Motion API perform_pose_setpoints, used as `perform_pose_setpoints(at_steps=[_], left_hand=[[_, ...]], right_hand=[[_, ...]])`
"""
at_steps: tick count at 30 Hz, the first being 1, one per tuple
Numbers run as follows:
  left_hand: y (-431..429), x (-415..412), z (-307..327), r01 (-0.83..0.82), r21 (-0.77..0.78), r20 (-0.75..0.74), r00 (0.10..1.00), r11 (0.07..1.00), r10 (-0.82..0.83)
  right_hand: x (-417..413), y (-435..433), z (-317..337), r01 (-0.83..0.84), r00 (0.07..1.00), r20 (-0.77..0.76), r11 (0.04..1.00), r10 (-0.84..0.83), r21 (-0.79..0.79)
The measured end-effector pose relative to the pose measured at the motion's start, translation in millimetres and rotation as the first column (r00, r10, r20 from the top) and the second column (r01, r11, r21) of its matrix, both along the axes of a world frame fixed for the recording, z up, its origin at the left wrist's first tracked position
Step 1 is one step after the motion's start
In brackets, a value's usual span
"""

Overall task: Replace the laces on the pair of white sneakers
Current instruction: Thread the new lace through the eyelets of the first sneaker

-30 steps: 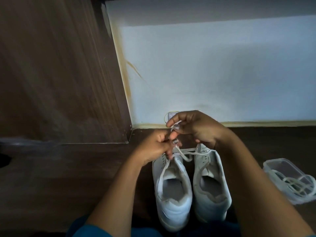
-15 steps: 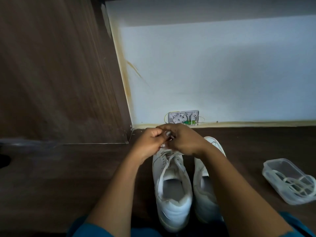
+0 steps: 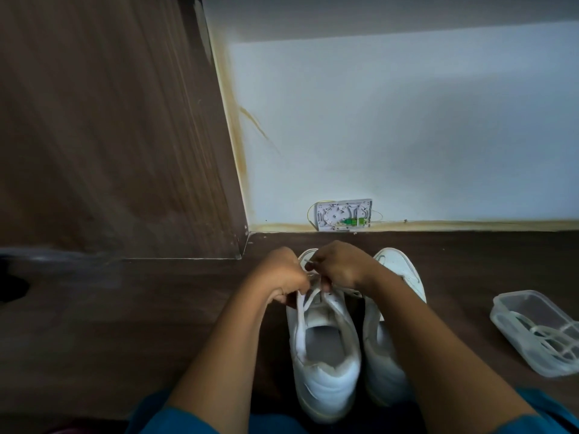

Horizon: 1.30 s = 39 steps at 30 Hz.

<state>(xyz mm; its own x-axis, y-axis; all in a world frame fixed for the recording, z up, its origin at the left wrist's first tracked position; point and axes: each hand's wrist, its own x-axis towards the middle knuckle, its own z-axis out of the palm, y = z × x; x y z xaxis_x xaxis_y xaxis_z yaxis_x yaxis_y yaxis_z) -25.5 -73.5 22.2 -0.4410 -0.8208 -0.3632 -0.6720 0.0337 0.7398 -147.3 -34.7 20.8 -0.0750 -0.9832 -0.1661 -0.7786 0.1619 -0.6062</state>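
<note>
Obs.: the two white sneakers stand side by side on the dark floor (image 3: 156, 324), touching or nearly so, heels near and toes far, pointing at the wall. Judged reason: heels toward the person puts the open throats and eyelet rows under both hands.

Left sneaker (image 3: 326, 364): work is on this one. A white lace (image 3: 301, 311) runs from the far eyelets back along the left edge of the opening, and a second strand crosses toward the tongue.

Left hand (image 3: 282, 277): fingers curled, gripping the lace at the left side of the throat. This probably holds the strand taut so it does not slip back through.

Right hand (image 3: 341, 267): fingers curled, pinching the lace over the far eyelets; a pale tip shows just beside the fingertips. Which eyelet it is at is hidden by the hands. Whether the lace is going in or coming out, I cannot tell.

Right sneaker (image 3: 399, 270): toe visible and the rest mostly behind the right forearm, so its lacing cannot be read.

Clear plastic container (image 3: 501, 314): on the floor to the right, well apart from the shoes, lid off, with loops of white lace inside. Probably parked there within the right hand's reach; old or new laces, cannot tell.

Small wall box (image 3: 344, 214) at skirting level, far side; not involved.
</note>
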Motion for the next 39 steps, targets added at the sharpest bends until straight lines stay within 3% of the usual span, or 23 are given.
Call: perform_pose_setpoints(at_steps=[3, 7, 13, 19, 25, 33, 39], left_hand=[[-7.7, 3.9, -7.3, -0.089, 0.032, -0.057, 0.994, 0.996, 0.091], [-13.9, 7.3, -13.8, -0.11, 0.121, -0.099, 0.987, 0.987, 0.123], [-15.1, 10.7, -17.1, -0.127, 0.154, -0.168, 0.974, 0.98, 0.153], [-12.7, 14.9, -12.3, -0.129, 0.207, -0.219, 0.96, 0.97, 0.175], [-8.4, 13.7, -8.4, -0.143, 0.205, -0.222, 0.957, 0.968, 0.188], [-5.0, 13.5, -6.6, -0.143, 0.18, -0.224, 0.958, 0.973, 0.182], [-8.6, 18.8, -13.5, -0.112, 0.183, -0.256, 0.954, 0.977, 0.157]], right_hand=[[-4.8, 2.1, 3.1, -0.034, 0.999, -0.021, 0.999, 0.034, -0.023], [-4.0, 1.1, 1.4, -0.163, 0.925, -0.345, 0.986, 0.16, 0.02], [6.3, -6.7, -11.7, -0.187, 0.848, -0.506, 0.982, 0.159, -0.005], [5.4, -14.8, -21.1, -0.188, 0.843, -0.516, 0.982, 0.152, -0.017], [-0.8, -16.1, -20.8, -0.217, 0.88, -0.432, 0.976, 0.198, 0.004], [9.5, -19.7, -31.3, -0.102, 0.903, -0.42, 0.995, 0.091, -0.004], [10.0, -12.5, -16.1, -0.191, 0.881, -0.437, 0.981, 0.178, 0.014]])
